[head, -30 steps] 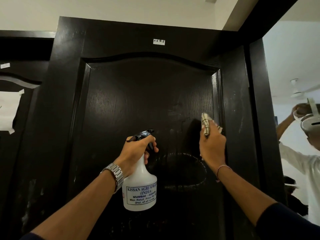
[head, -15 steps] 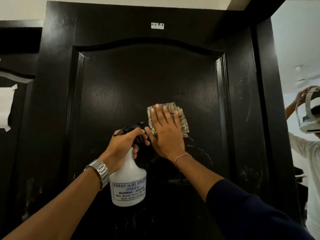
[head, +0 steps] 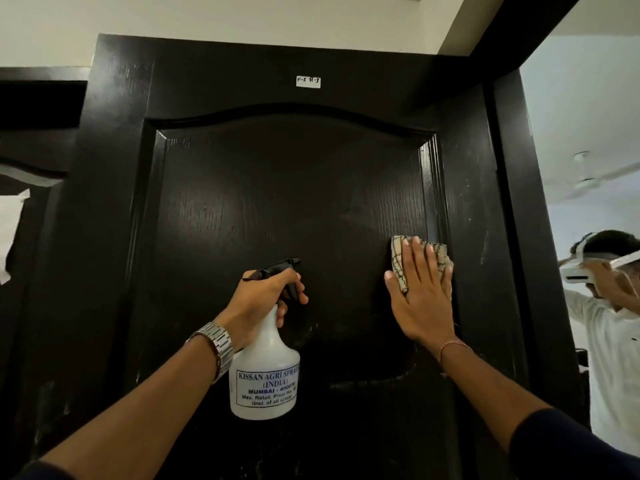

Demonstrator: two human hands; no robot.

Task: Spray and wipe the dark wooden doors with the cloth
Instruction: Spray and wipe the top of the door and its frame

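While right hand (head: 420, 299) fingers (head: 415, 258) lie straight and spread, pressing the folded beige checked cloth (head: 398, 258) flat on the dark wooden door (head: 277, 188), cloth has slid from panel centre to its right edge. Left hand (head: 263, 299) fingers stay curled round the white plastic spray bottle (head: 265, 375) neck, nozzle facing door.

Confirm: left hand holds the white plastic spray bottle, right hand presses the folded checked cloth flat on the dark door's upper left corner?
Not quite. The head view shows the right hand pressing the folded checked cloth at the panel's right edge of the dark wooden door. The left hand does hold the white plastic spray bottle.
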